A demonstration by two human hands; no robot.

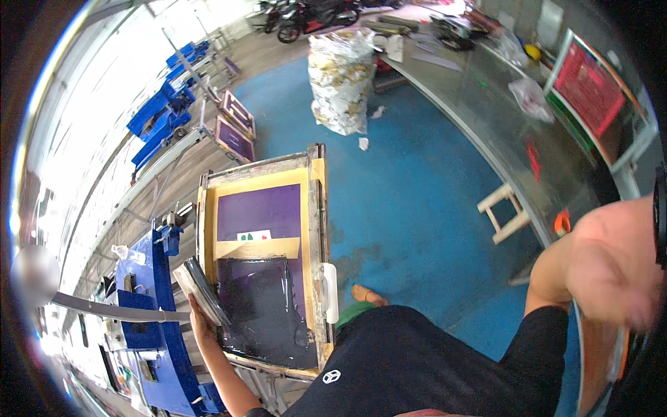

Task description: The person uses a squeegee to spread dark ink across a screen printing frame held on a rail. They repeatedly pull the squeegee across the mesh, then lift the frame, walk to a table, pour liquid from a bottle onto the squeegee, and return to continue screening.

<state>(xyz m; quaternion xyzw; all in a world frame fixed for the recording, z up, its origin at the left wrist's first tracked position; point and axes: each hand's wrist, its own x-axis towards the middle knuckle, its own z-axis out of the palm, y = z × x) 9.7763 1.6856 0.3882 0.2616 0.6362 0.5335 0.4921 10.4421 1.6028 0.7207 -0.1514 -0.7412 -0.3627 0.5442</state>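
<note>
My left hand [202, 325] is closed on the lower end of a squeegee [197, 283] with a pale handle. The squeegee leans over the left edge of a screen printing frame [316, 167], which has a worn wooden rim. Inside the frame, dark ink [260, 306] coats the near half of the purple mesh [260, 208]. Yellow-tan tape borders the mesh and crosses its middle, with a small green and red design just above that strip. My right hand [604, 278] is raised close at the far right, blurred, with its fingers not clear.
Blue printing carriages [149, 299] line a metal rail at the left. More purple screens [235, 135] lean farther along it. A stuffed plastic sack [340, 83] stands on the blue floor. At the right, a long table [479, 118] holds plastic bags, beside a small wooden stool [505, 212].
</note>
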